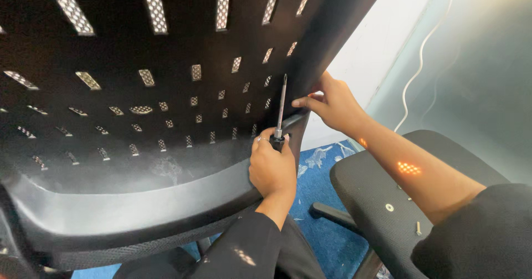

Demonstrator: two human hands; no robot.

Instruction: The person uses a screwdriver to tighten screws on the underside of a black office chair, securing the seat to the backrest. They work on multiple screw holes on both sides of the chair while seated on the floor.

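**Holding a screwdriver up against a black chair back**

Head view: Looking down at a big black back (166, 90) of a chair, full of little holes, tipped toward the camera. Gripping the handle of a screwdriver (281, 110) in the left hand (271, 168), fist closed tight round it, the thin metal shaft pointing up. Lying close along the right side of the back, near its edge, with the tip up by the holes. Hard to tell if the tip sits in a screw or only rests on the plastic. Pinching the edge of the back with the right hand (332, 104), just beside the shaft, fingers curled round the rim and holding on.

Probably best done like this: keep the shaft straight in line with the screw, not leaning. Push in gently while turning, so the tip does not slip out. Hold the back still with the other hand. Keep those fingers away from the tip.

No boxes, bowls or trays to see. Lying loose on the dark seat (366, 185) at the right instead: a small screw (418, 228) and a round washer (389, 207), apart from each other. Could roll off, so better not to bump the seat.
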